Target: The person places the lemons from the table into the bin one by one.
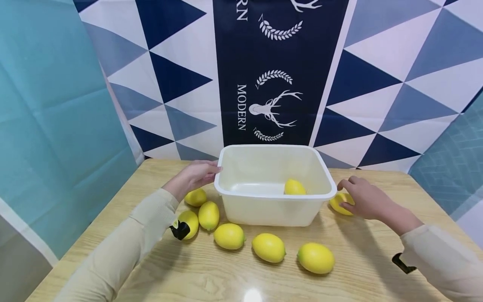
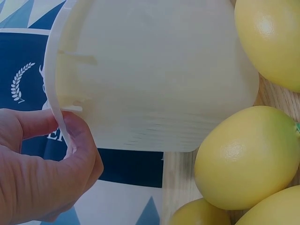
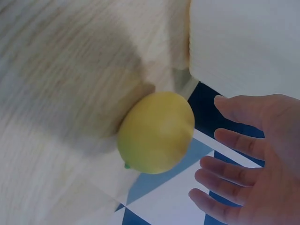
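Observation:
A white plastic bin [image 1: 264,212] stands at the back of the wooden table with one lemon [image 1: 294,187] inside it. My left hand [image 1: 199,175] pinches the bin's left rim between thumb and fingers, as the left wrist view shows with the hand [image 2: 51,164] on the edge. To the right of the bin lies another lemon [image 1: 336,205]. My right hand [image 1: 367,199] hovers over it; in the right wrist view, the fingers of this hand [image 3: 248,164] are spread and a gap separates them from the lemon [image 3: 157,133].
Several lemons lie in front of the bin, among them one lemon [image 1: 316,258] at the right and another lemon [image 1: 229,236] nearer the left. More sit under the left forearm, including a lemon [image 1: 195,197]. Behind the table [image 1: 226,281] hangs a patterned cloth [image 1: 181,84].

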The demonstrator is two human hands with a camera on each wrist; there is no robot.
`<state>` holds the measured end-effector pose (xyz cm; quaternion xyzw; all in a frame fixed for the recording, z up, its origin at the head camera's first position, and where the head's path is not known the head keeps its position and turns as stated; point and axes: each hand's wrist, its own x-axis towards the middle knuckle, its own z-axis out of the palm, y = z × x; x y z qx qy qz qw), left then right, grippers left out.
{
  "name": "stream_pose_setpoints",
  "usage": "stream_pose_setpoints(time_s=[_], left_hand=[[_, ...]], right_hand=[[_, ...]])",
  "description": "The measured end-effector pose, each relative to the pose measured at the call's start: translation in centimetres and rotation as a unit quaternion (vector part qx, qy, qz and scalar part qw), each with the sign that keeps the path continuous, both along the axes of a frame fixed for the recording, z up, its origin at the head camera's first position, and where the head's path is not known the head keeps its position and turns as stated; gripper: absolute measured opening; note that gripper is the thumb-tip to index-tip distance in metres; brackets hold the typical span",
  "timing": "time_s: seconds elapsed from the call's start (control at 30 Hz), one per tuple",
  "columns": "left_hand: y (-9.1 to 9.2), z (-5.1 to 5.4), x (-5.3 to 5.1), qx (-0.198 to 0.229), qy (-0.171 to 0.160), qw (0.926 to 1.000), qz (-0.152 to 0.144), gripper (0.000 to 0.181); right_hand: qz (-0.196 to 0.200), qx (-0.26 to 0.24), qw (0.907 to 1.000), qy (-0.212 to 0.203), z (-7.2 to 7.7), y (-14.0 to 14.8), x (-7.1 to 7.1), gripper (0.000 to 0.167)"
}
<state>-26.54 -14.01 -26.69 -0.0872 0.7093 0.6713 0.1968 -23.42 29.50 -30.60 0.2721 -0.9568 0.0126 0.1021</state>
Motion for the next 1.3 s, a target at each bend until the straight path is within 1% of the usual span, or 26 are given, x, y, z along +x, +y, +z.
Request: stream_pose_setpoints(time_s=[0.13, 0.27, 0.47, 0.6, 0.7, 0.8, 0.93, 1.03, 1.3], left_hand=[[0.0, 0.1, -0.1, 0.005, 0.005, 1.0000, -0.005, 0.047], [0.1, 0.2, -0.1, 0.005, 0.003, 0.9999, -0.011, 0.048], [0.1, 0.2, -0.1, 0.001, 0.001, 0.9999, -0.013, 0.047], [-0.1, 0.0, -0.3, 0.001, -0.001, 1.0000, -0.007, 0.046], [-0.2, 0.1, -0.4, 0.000, -0.001, 1.0000, -0.002, 0.046], [-0.1, 0.2, -0.4, -0.006, 0.002, 1.0000, -0.006, 0.045], [0.0, 0.3, -0.4, -0.007, -0.001, 0.9999, -0.009, 0.047], [0.0, 0.3, -0.4, -0.004, -0.005, 0.9999, -0.008, 0.047], [0.0, 0.1, -0.4, -0.001, -0.001, 1.0000, -0.008, 0.047]], right_hand=[[-0.006, -0.003, 0.9999, -0.008, -0.4, 0.1, 0.1, 0.036], [-0.010, -0.006, 0.9998, -0.014, -0.9, 0.3, 0.0, 0.036], [-0.001, -0.014, 0.9998, -0.013, -1.5, 0.3, 0.1, 0.035], [0.001, -0.016, 0.9998, -0.016, -1.6, 0.3, -0.1, 0.034], [-0.001, -0.014, 0.9997, -0.018, -1.4, 0.3, -0.3, 0.035], [-0.002, -0.016, 0.9997, -0.017, -1.4, 0.4, -0.4, 0.038], [0.008, -0.026, 0.9996, -0.009, -1.7, 0.6, -0.5, 0.040], [0.015, -0.031, 0.9994, -0.009, -1.9, 0.6, -0.6, 0.041], [0.017, -0.024, 0.9995, -0.011, -2.1, 0.7, -1.0, 0.048]])
